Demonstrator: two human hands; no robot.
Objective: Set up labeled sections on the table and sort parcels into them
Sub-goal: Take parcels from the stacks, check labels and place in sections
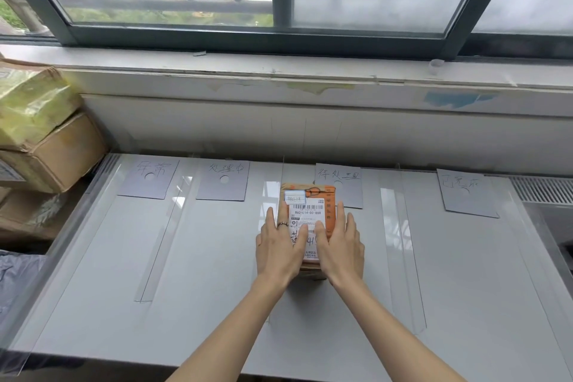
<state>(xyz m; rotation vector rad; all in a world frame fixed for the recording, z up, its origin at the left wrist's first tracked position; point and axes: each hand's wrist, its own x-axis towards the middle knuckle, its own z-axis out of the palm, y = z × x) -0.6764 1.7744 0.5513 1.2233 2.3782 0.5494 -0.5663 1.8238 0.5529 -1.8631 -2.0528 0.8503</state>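
A small orange-and-brown parcel (310, 205) with a white shipping label lies on the white table (217, 304), just in front of the third label card (339, 184). My left hand (279, 248) and my right hand (339, 246) lie flat on top of it, fingers straight, one on each side of the label. Three more handwritten cards sit along the table's back edge: the first card (148, 178), the second card (223, 180) and the fourth card (466, 194). Clear tape strips (164, 239) divide the table into sections.
Stacked cardboard boxes (52, 158), the top one wrapped in yellowish tape, stand at the left beside the table. A window sill and wall (310, 121) run behind the table. A grey bag (15, 276) lies low at the left. A vent grille (542, 191) sits at the right.
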